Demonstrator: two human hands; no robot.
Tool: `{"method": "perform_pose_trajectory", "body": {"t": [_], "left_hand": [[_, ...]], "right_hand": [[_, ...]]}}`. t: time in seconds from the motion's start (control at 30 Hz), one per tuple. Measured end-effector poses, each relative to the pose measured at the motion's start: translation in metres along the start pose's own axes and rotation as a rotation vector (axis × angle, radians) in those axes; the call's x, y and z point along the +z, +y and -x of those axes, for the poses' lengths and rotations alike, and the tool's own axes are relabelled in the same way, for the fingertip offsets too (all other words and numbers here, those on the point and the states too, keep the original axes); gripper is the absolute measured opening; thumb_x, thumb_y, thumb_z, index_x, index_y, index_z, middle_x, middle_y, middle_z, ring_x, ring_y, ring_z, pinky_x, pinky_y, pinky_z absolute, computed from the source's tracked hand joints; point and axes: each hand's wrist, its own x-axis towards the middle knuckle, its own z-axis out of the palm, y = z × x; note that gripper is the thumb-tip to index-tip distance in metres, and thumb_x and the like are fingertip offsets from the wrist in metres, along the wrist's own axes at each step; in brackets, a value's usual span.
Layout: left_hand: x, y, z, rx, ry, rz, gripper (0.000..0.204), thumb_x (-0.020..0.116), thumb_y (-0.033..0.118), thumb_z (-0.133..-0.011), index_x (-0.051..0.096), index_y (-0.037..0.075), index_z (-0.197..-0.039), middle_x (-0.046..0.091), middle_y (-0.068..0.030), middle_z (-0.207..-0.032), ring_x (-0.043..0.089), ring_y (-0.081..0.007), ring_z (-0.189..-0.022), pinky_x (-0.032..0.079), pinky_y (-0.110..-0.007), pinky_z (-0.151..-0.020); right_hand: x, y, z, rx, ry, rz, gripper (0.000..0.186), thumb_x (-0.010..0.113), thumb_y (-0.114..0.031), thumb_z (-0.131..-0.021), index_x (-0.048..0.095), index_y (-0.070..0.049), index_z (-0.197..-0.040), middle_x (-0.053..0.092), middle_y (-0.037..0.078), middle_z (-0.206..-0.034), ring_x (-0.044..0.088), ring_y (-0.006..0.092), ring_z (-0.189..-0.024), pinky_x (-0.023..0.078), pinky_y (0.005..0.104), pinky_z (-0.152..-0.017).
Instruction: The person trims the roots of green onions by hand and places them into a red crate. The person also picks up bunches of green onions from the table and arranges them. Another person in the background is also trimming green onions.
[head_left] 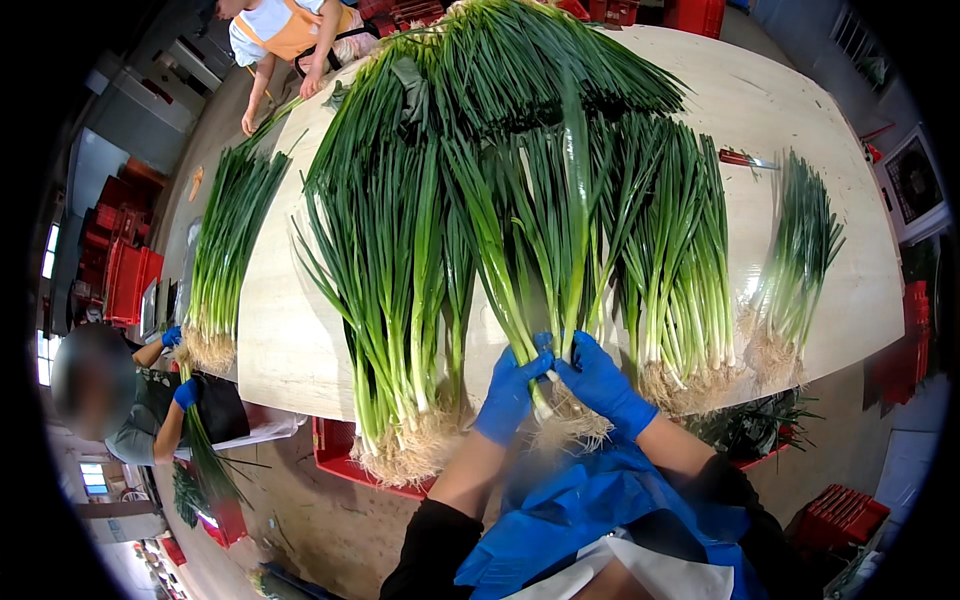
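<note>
Both my hands wear blue gloves at the near edge of the table. My left hand (515, 390) is closed round the white lower ends of a few green onions (517, 320), roots hanging below. Beside it, almost touching, my right hand (605, 385) is closed on the base of a green onion stalk (574, 250). A thick bundle of green onions (400, 310) lies to the left, roots toward me. Another bundle (680, 270) lies to the right, with a smaller one (795, 260) beyond it. A large heap of green onions (510, 60) covers the far middle.
A red-handled knife (745, 160) lies on the pale table (830, 330) at the right. At the left, a gloved co-worker (160, 400) holds green onions; another person (290, 35) stands at the far side. Red crates (840, 515) stand on the floor around the table.
</note>
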Motion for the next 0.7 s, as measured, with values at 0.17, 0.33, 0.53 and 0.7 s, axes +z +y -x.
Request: {"method": "perform_pose_trajectory", "body": {"t": [0.17,0.33,0.53,0.7], "left_hand": [[-0.025,-0.004,-0.009,-0.046,-0.01,0.149,0.038,0.062,0.009,-0.085,0.053,0.001,-0.121,0.062,-0.0068,-0.095,0.061,-0.0161,-0.082,0.051,-0.027,-0.072],[0.0,0.017,0.004,0.004,0.016,0.192,0.034,0.063,0.019,-0.088,0.055,0.0,-0.114,0.062,-0.0083,-0.092,0.061,-0.015,-0.078,0.05,-0.026,-0.067],[0.0,0.008,-0.008,-0.053,0.154,0.002,0.031,0.065,0.028,-0.087,0.057,0.001,-0.101,0.057,-0.0043,-0.077,0.055,-0.0126,-0.062,0.045,-0.024,-0.057],[-0.019,-0.007,-0.028,-0.021,0.178,0.058,0.032,0.069,0.03,-0.083,0.059,0.003,-0.098,0.054,-0.0018,-0.072,0.048,-0.0112,-0.053,0.042,-0.024,-0.048]], "right_hand": [[-0.002,-0.046,0.004,0.006,-0.233,-0.009,0.051,0.066,-0.026,-0.084,0.049,0.002,-0.123,0.061,0.017,-0.092,0.06,0.0217,-0.079,0.049,0.0316,-0.074],[0.017,-0.017,0.009,-0.019,-0.225,0.104,0.04,0.064,-0.024,-0.084,0.053,0.002,-0.111,0.063,0.018,-0.097,0.062,0.028,-0.088,0.048,0.0356,-0.075],[0.026,0.006,0.002,0.173,-0.244,-0.198,0.032,0.06,-0.016,-0.085,0.054,0.002,-0.11,0.06,0.011,-0.09,0.055,0.0181,-0.078,0.045,0.031,-0.072],[0.003,-0.029,0.027,0.122,-0.192,-0.15,0.033,0.059,-0.015,-0.084,0.055,0.001,-0.112,0.059,0.013,-0.092,0.056,0.0192,-0.082,0.045,0.0313,-0.074]]}}
